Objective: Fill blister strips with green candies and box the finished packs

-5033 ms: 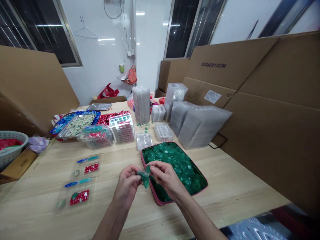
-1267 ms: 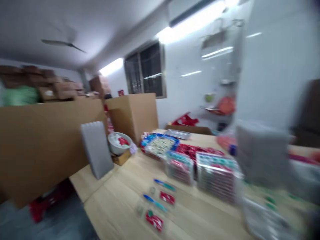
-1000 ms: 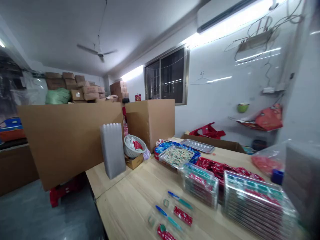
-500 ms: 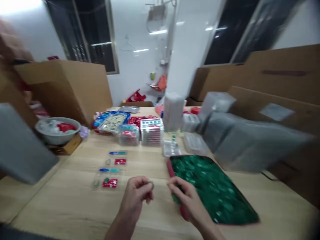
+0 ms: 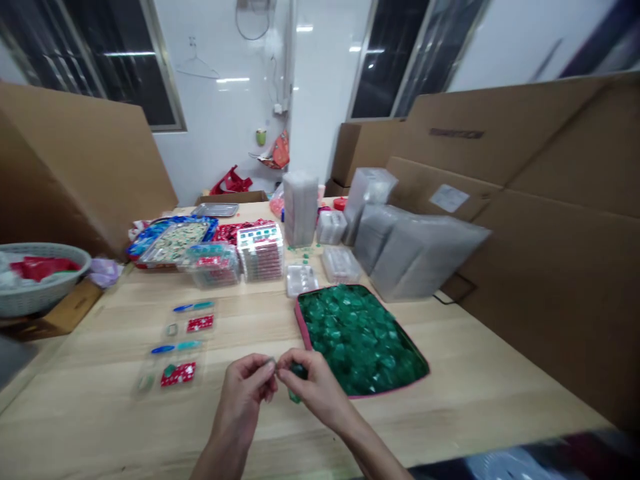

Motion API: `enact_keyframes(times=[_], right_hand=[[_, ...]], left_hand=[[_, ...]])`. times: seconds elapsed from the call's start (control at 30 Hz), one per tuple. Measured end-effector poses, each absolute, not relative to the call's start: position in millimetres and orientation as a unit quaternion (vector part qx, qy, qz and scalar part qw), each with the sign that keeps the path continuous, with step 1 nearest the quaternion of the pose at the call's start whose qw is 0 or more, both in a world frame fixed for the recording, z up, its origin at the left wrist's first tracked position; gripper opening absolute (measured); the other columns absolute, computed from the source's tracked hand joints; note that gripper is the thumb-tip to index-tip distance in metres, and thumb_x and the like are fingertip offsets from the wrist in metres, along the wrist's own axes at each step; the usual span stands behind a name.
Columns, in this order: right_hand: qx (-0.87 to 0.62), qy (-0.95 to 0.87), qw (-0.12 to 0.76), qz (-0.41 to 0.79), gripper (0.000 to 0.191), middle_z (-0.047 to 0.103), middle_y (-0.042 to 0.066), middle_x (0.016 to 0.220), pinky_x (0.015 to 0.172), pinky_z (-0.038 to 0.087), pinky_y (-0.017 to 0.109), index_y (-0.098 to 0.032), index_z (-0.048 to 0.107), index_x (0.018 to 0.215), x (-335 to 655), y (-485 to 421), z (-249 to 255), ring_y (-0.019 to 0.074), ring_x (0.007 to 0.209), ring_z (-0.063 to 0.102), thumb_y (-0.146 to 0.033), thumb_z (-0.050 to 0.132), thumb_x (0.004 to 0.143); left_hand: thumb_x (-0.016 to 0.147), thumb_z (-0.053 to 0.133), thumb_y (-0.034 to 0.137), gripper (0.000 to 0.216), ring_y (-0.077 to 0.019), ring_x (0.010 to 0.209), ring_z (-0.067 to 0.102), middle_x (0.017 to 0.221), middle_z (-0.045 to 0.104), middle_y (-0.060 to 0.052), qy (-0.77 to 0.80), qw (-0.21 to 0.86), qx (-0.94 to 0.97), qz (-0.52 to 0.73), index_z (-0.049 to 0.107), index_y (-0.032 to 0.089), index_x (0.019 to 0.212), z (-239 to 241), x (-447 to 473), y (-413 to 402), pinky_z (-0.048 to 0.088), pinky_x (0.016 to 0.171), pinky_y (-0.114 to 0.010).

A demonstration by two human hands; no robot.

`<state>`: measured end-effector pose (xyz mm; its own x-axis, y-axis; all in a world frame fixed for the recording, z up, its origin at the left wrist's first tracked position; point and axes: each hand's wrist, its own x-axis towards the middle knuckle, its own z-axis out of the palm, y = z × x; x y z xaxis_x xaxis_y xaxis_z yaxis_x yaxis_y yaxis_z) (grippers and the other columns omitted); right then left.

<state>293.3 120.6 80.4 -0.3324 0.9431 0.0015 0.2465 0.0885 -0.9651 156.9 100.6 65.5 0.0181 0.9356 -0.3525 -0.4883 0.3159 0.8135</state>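
My left hand (image 5: 245, 393) and my right hand (image 5: 313, 390) meet low over the wooden table (image 5: 450, 373), fingertips pinched together. Between them is a small pale object (image 5: 273, 363), too small to name. My right hand also holds a green wrapper (image 5: 295, 395) under its fingers. Just right of the hands lies a pink-rimmed tray (image 5: 306, 337) heaped with green wrapped pieces (image 5: 357, 333). To the left lie clear blister packs (image 5: 173, 350) holding blue pens and red cards.
Stacks of clear plastic trays (image 5: 417, 250) stand behind the green tray. Filled packs (image 5: 260, 252) and a blue tray (image 5: 170, 240) sit at the back left. A grey basket (image 5: 37, 290) is far left. Cardboard sheets (image 5: 550, 220) wall the right side.
The view swung left across the room and came back to the table. My hands, apart half a second ago, have come together in front of the green tray.
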Motion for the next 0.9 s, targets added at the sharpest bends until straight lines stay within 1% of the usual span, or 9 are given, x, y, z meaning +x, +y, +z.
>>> enact_keyframes(times=[0.23,0.3,0.37,0.43,0.53,0.63,0.73,0.83,0.9], right_hand=[[-0.44,-0.811,0.293,0.252,0.015,0.054,0.001,0.072,0.06,0.036,0.023,-0.019,0.054,0.071,292,106,66,0.0133,0.068,0.051,-0.008,0.046,0.077],[-0.437,-0.827,0.275,0.221,0.015,0.05,0.0,0.071,0.057,0.033,0.023,-0.019,0.051,0.069,290,104,60,0.013,0.065,0.048,-0.008,0.044,0.077],[-0.439,-0.819,0.293,0.224,0.015,0.046,0.0,0.069,0.055,0.032,0.024,-0.019,0.048,0.067,290,104,55,0.0125,0.063,0.046,-0.008,0.043,0.076],[-0.455,-0.777,0.348,0.262,0.016,0.045,-0.001,0.066,0.056,0.032,0.024,-0.019,0.046,0.064,293,108,53,0.0121,0.063,0.045,-0.008,0.042,0.076],[-0.493,-0.633,0.437,0.407,0.013,0.045,-0.002,0.063,0.055,0.033,0.022,-0.018,0.049,0.066,303,113,56,0.0108,0.06,0.043,-0.016,0.047,0.078],[-0.505,-0.485,0.446,0.557,0.016,0.045,-0.004,0.06,0.043,0.027,0.019,-0.018,0.052,0.071,312,113,61,0.0077,0.051,0.038,-0.032,0.057,0.077],[-0.5,-0.4,0.446,0.625,0.028,0.042,-0.007,0.056,0.038,0.019,0.017,-0.017,0.051,0.071,317,111,61,0.0051,0.045,0.032,-0.041,0.065,0.071],[-0.484,-0.361,0.457,0.653,0.033,0.043,-0.007,0.056,0.036,0.019,0.016,-0.017,0.051,0.072,315,109,55,0.0047,0.044,0.034,-0.044,0.07,0.066],[-0.486,-0.368,0.46,0.645,0.034,0.045,-0.006,0.057,0.035,0.021,0.016,-0.017,0.051,0.072,312,108,51,0.005,0.045,0.035,-0.045,0.07,0.066]], left_hand=[[0.056,0.075,0.035,0.027,-0.0084,0.041,0.043,0.043,0.053,0.001,0.516,0.624,0.344,0.476,0.06,0.012,0.056,50,153,98,0.032,0.04,-0.019],[0.056,0.074,0.033,0.025,-0.0089,0.042,0.043,0.043,0.052,0.002,0.521,0.608,0.369,0.471,0.06,0.013,0.055,51,152,95,0.032,0.04,-0.019],[0.056,0.074,0.03,0.022,-0.0084,0.043,0.043,0.044,0.051,0.002,0.516,0.615,0.385,0.454,0.06,0.013,0.056,54,152,90,0.031,0.04,-0.018],[0.055,0.074,0.028,0.02,-0.0081,0.042,0.042,0.044,0.05,0.003,0.499,0.651,0.393,0.415,0.06,0.013,0.058,58,156,85,0.03,0.039,-0.018],[0.056,0.074,0.029,0.023,-0.0084,0.041,0.044,0.044,0.051,0.002,0.475,0.698,0.38,0.378,0.058,0.013,0.058,60,163,81,0.03,0.038,-0.018],[0.057,0.074,0.033,0.027,-0.0094,0.041,0.047,0.046,0.053,0.003,0.486,0.691,0.338,0.415,0.059,0.013,0.068,57,168,83,0.032,0.037,-0.019],[0.059,0.072,0.033,0.034,-0.0116,0.043,0.052,0.054,0.057,0.003,0.484,0.693,0.296,0.445,0.059,0.015,0.086,52,168,87,0.033,0.037,-0.019],[0.064,0.065,0.03,0.02,-0.0128,0.05,0.056,0.059,0.058,0.001,0.462,0.712,0.27,0.455,0.058,0.014,0.074,51,168,87,0.038,0.041,-0.021],[0.066,0.064,0.031,0.018,-0.0115,0.051,0.054,0.059,0.057,0.001,0.464,0.705,0.269,0.463,0.056,0.014,0.067,52,170,86,0.038,0.041,-0.02]])
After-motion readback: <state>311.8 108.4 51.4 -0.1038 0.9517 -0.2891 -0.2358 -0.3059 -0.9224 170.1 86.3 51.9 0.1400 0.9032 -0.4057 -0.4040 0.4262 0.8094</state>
